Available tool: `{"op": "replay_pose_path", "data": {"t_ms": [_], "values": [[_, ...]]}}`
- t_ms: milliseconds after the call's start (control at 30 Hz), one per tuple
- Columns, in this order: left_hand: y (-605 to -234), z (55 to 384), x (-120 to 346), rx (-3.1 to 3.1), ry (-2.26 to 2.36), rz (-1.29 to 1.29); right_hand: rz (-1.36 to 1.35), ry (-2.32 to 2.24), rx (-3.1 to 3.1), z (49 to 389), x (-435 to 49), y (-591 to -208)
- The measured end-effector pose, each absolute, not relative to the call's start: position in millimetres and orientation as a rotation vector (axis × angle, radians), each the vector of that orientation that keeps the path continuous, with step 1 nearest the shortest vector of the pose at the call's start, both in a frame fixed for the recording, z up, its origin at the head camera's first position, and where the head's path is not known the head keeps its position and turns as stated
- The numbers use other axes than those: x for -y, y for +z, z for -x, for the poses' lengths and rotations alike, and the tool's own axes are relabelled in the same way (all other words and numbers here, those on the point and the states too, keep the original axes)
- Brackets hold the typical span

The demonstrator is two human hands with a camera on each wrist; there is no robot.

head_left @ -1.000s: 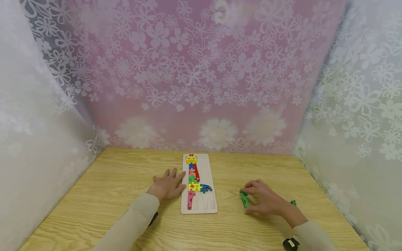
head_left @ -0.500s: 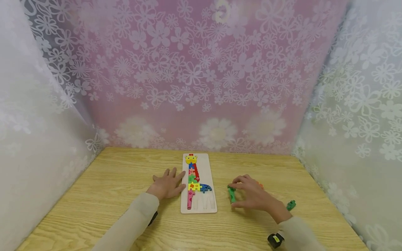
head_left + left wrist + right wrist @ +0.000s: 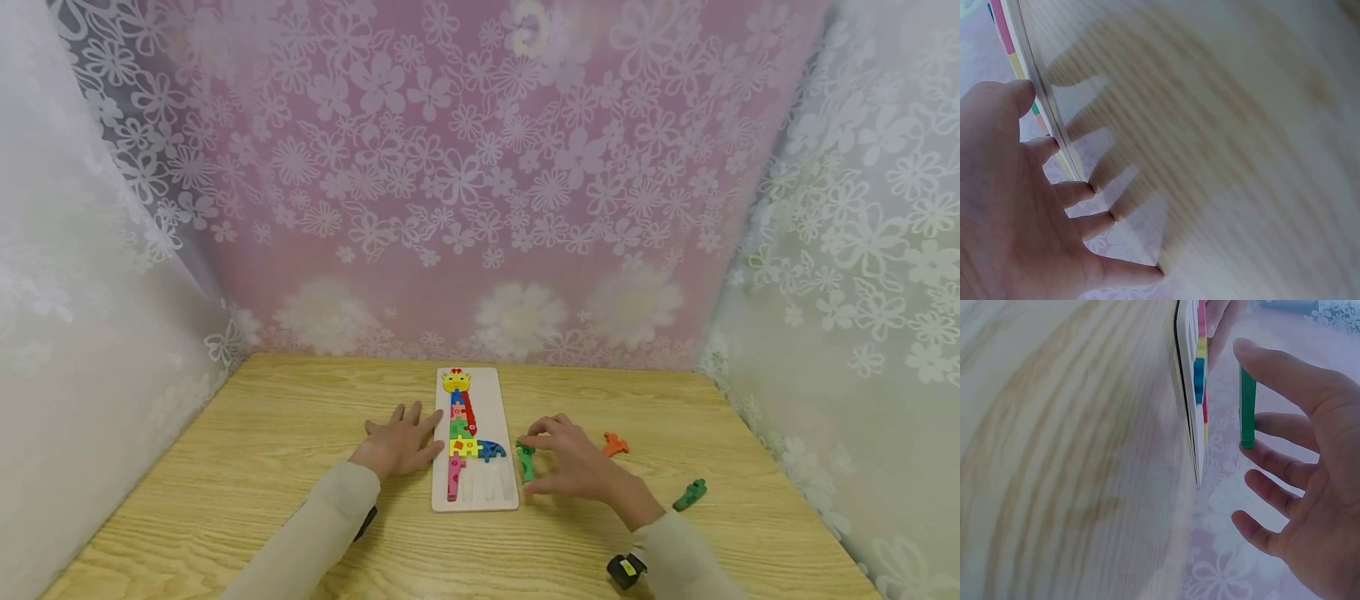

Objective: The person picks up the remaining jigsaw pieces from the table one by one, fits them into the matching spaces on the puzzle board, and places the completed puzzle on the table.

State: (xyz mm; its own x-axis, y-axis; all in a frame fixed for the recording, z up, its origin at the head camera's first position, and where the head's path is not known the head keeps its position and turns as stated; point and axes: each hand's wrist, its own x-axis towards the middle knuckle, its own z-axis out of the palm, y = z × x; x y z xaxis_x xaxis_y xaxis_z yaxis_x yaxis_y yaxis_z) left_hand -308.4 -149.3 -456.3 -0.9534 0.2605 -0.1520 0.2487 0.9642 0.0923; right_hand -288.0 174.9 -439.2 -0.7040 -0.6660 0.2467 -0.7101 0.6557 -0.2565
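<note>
A wooden giraffe puzzle board [image 3: 489,400] lies on the table with its colourful pieces set in from the yellow head down to a pink leg. Bare leg recesses show at its lower right. My left hand [image 3: 401,442] rests spread on the table, thumb and fingertips against the board's left edge, as the left wrist view also shows. My right hand [image 3: 573,462] pinches a green puzzle piece [image 3: 527,462] between thumb and fingers just off the board's right edge. In the right wrist view the green piece [image 3: 1247,406] is held above the table, other fingers loosely bent.
An orange puzzle piece [image 3: 615,444] lies on the table behind my right hand. A dark green piece [image 3: 690,495] lies farther right, near the right forearm. Flower-patterned curtains [image 3: 480,208] stand at the back and both sides of the wooden table [image 3: 315,400].
My right hand has carried the green piece leftward to the board's right edge, uncovering the orange and dark green pieces. My left hand has stayed put.
</note>
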Motion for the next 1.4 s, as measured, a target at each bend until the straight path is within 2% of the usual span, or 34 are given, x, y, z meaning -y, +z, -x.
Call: {"op": "replay_pose_path", "data": {"t_ms": [967,1400], "values": [[-454,306,148,-2.947,0.136,-0.376,-1.190,0.391,2.702,283,-125,-440],[-454,306,149,-2.947,0.139,-0.376,-1.124,0.326,2.757,281,-105,-442]]}}
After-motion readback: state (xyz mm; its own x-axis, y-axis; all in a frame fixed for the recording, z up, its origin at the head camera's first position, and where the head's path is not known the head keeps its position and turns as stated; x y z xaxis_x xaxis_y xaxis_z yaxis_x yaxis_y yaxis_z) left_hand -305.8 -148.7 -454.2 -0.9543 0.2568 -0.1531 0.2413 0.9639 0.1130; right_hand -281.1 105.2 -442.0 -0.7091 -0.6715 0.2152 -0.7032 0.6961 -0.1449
